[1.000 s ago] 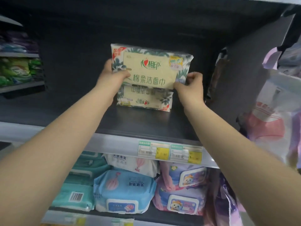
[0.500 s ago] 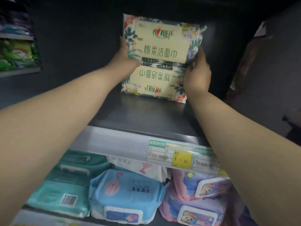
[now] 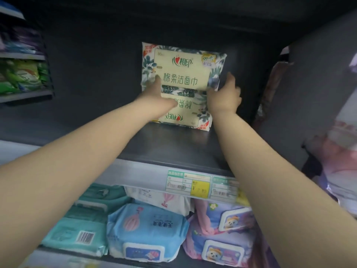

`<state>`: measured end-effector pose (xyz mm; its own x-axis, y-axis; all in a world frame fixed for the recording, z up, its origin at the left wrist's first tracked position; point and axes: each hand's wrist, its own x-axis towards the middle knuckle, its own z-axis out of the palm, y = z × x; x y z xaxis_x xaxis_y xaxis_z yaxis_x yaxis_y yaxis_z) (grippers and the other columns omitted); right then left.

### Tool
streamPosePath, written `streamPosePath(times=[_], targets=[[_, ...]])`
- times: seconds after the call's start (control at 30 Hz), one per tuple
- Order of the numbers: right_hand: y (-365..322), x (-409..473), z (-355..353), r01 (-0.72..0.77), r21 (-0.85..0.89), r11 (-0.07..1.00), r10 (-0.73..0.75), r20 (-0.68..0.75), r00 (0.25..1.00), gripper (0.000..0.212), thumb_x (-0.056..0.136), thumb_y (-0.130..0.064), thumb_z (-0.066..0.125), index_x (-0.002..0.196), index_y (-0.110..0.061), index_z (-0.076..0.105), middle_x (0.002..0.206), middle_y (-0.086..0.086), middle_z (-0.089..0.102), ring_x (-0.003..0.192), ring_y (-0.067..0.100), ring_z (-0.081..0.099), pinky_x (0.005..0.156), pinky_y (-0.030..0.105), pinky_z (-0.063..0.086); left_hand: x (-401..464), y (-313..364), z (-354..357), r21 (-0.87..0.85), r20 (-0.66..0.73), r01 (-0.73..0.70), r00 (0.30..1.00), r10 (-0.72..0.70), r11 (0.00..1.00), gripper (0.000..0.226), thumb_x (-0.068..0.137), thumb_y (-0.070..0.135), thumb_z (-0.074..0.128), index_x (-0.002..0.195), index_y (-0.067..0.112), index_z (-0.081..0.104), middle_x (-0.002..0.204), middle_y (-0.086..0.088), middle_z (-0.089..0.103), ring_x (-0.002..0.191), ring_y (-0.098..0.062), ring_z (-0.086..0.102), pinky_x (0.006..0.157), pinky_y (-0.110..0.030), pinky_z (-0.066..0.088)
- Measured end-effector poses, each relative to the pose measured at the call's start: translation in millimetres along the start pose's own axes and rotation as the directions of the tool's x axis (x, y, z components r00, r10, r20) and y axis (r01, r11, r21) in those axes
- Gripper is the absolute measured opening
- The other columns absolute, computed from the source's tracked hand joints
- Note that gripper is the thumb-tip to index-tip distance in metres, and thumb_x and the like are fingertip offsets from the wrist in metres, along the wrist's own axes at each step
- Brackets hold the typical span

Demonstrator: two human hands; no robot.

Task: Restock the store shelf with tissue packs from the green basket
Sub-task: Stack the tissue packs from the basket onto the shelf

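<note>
A cream tissue pack with a leaf print (image 3: 183, 68) stands on top of a second, upside-down pack of the same kind (image 3: 190, 113) at the back of the dark shelf (image 3: 173, 146). My left hand (image 3: 154, 99) touches the upper pack's lower left corner, thumb up against its face. My right hand (image 3: 225, 93) grips the upper pack's lower right edge. The green basket is out of view.
Blue, teal and purple wet-wipe packs (image 3: 146, 229) fill the shelf below, behind price tags (image 3: 199, 185) on the shelf lip. Pink and white packages (image 3: 340, 147) hang at the right. Another rack with green packs (image 3: 21, 76) stands at the left.
The upper pack has gone further back and now sits stacked on the lower pack. My left hand has slid from the pack's side to its lower left corner; the view shifted.
</note>
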<state>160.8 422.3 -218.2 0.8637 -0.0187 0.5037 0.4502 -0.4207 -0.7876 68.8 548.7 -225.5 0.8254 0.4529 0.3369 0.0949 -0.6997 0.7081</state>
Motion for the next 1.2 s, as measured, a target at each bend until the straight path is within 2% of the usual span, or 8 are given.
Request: streamPosePath(times=[0.1, 0.37, 0.53, 0.73, 0.8, 0.93, 1.1, 1.2], targets=[[-22.3, -29.1, -16.7, 0.119, -0.037, 0.992, -0.118, 0.037, 0.992, 0.063, 0.089, -0.027, 0.056, 0.145, -0.027, 0.026, 0.143, 0.008, 0.035, 0.13, 0.028, 0.03, 0.103, 0.037, 0.03, -31.0, 8.4, 8.1, 0.044, 0.043, -0.066, 0.997, 0.064, 0.997, 0.087, 0.089, 0.031, 0.057, 0.15, 0.025, -0.004, 0.159, 0.002, -0.001, 0.144, -0.02, 0.015, 0.115, -0.031, 0.022], [20.3, -154.0, -72.9, 0.425, -0.079, 0.902, -0.419, 0.083, 0.904, 0.06, 0.082, -0.02, 0.061, 0.139, -0.014, 0.042, 0.131, 0.011, 0.047, 0.123, 0.027, 0.04, 0.1, 0.025, 0.024, -163.3, 7.1, 27.7, 0.213, 0.068, -0.363, 0.932, 0.357, 0.907, 0.081, 0.083, 0.035, 0.04, 0.15, 0.022, -0.005, 0.159, -0.002, -0.001, 0.146, -0.018, 0.002, 0.119, -0.04, 0.011], [67.0, -253.8, -102.6, 0.486, -0.093, 0.869, -0.475, 0.122, 0.871, 0.051, 0.075, -0.016, 0.056, 0.124, -0.004, 0.055, 0.121, 0.015, 0.054, 0.115, 0.024, 0.043, 0.101, 0.026, 0.028, -252.0, -25.0, 67.2, 0.181, 0.066, -0.431, 0.902, 0.427, 0.884, 0.074, 0.08, 0.031, 0.032, 0.148, 0.005, 0.019, 0.154, -0.016, 0.02, 0.142, -0.033, 0.02, 0.113, -0.053, 0.023], [147.8, -352.2, -117.7, 0.432, -0.199, 0.88, -0.358, 0.322, 0.877, 0.045, 0.073, -0.02, 0.051, 0.117, -0.012, 0.055, 0.114, 0.012, 0.059, 0.108, 0.023, 0.047, 0.093, 0.041, 0.039, -366.2, -82.6, 140.1, 0.098, 0.254, -0.269, 0.938, 0.237, 0.958, 0.07, 0.077, 0.028, 0.04, 0.142, 0.005, 0.027, 0.147, -0.021, 0.034, 0.134, -0.041, 0.034, 0.105, -0.056, 0.032], [179.7, -379.2, -119.0, 0.385, -0.303, 0.872, -0.273, 0.352, 0.895, 0.043, 0.073, -0.02, 0.051, 0.114, -0.012, 0.057, 0.112, 0.011, 0.06, 0.106, 0.024, 0.048, 0.091, 0.043, 0.043, -395.8, -99.1, 160.1, 0.147, 0.359, -0.157, 0.929, 0.095, 0.977, 0.073, 0.081, 0.024, 0.048, 0.147, 0.008, 0.021, 0.153, -0.016, 0.022, 0.14, -0.036, 0.025, 0.111, -0.049, 0.029], [234.0, -430.2, -117.9, 0.253, -0.47, 0.845, -0.049, 0.403, 0.914, 0.049, 0.059, -0.001, 0.074, 0.107, -0.007, 0.065, 0.104, 0.011, 0.065, 0.094, 0.034, 0.061, 0.085, 0.046, 0.05, -441.2, -135.5, 192.6, 0.331, 0.566, 0.037, 0.792, -0.23, 0.943, 0.075, 0.094, 0.025, 0.046, 0.15, 0.016, -0.003, 0.158, -0.003, -0.008, 0.146, -0.019, -0.002, 0.118, -0.034, 0.006], [281.4, -493.2, -115.7, 0.079, -0.59, 0.803, 0.307, 0.524, 0.795, 0.048, 0.069, -0.008, 0.069, 0.116, -0.012, 0.061, 0.116, 0.005, 0.061, 0.108, 0.028, 0.057, 0.097, 0.041, 0.046, -479.8, -190.0, 221.6, 0.468, 0.593, 0.172, 0.666, -0.452, 0.867, 0.078, 0.093, 0.015, 0.047, 0.15, 0.015, -0.006, 0.158, -0.006, -0.006, 0.146, -0.025, 0.002, 0.117, -0.041, 0.018], [297.2, -524.9, -110.7, -0.03, -0.594, 0.804, 0.423, 0.537, 0.73, 0.046, 0.063, -0.008, 0.069, 0.108, -0.012, 0.06, 0.109, 0.006, 0.062, 0.098, 0.028, 0.06, 0.084, 0.036, 0.051, -486.5, -213.7, 232.8, 0.542, 0.57, 0.178, 0.64, -0.515, 0.821, 0.078, 0.092, 0.019, 0.048, 0.151, 0.015, -0.003, 0.159, -0.007, -0.003, 0.146, -0.025, 0.006, 0.116, -0.039, 0.02]])
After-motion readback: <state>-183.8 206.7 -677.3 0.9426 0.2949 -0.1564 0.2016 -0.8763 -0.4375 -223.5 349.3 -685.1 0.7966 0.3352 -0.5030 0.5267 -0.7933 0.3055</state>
